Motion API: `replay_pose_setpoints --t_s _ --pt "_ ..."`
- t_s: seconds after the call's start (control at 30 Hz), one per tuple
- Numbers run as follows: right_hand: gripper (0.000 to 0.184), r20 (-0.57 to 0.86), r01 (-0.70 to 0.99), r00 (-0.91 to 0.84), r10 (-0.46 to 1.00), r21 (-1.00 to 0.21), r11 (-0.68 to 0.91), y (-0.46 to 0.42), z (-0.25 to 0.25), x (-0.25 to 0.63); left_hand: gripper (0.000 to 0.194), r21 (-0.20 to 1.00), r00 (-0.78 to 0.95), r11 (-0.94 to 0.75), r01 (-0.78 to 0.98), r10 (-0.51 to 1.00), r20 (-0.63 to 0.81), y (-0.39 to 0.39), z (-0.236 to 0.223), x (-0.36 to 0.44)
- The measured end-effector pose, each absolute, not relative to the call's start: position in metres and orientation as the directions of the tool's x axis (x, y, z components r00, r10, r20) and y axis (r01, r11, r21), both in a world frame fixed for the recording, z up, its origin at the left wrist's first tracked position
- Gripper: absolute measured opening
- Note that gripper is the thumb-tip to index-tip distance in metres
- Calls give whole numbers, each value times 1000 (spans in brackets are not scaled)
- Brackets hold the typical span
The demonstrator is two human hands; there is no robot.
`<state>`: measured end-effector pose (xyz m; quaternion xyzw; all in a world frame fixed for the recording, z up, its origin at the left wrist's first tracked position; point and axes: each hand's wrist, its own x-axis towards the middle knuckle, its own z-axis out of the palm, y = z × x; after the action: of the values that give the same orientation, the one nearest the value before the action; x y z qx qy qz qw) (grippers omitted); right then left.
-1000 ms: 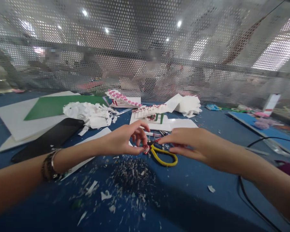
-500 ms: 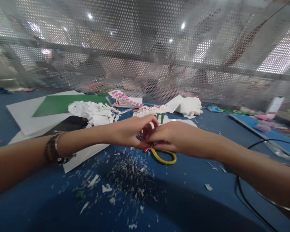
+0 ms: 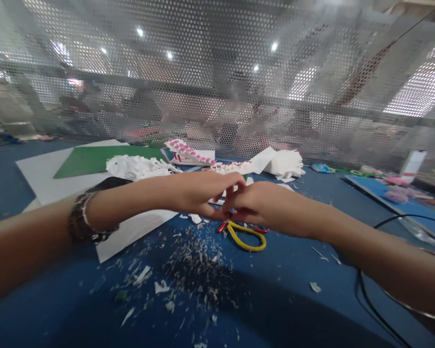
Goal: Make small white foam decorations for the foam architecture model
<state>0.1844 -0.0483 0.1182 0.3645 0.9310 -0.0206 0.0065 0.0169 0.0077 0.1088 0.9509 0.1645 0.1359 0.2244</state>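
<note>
My left hand and my right hand meet fingertip to fingertip just above the blue table. Both pinch together around something small that their fingers hide. Directly below them lies a pair of yellow-handled scissors with a red part beside it. A bracelet is on my left wrist. A heap of fine paper scraps is spread on the table in front of the hands.
White and green sheets and a dark phone lie at the left. Shredded white paper and a white model with pink dots stand behind the hands. A black cable runs at the right. A perforated metal screen closes the back; people sit beyond it.
Both hands have come together and lifted slightly off the table, away from the scissors, which stay where they lay. The view has shifted a little.
</note>
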Motion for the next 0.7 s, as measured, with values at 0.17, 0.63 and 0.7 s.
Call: replay_pose_setpoints --t_s 0.17,0.63,0.7 --pt "17 129 720 -684 718 -33 693 -45 115 203 58 299 799 -830 470 544 257 58 115 7" --pt "17 326 921 -314 892 -121 369 -50 86 249 65 123 708 -741 661 669 228 104 34 54" --pt "16 338 932 -282 898 -124 340 -48 84 250 56 112 666 -712 693 692 278 107 29 59"
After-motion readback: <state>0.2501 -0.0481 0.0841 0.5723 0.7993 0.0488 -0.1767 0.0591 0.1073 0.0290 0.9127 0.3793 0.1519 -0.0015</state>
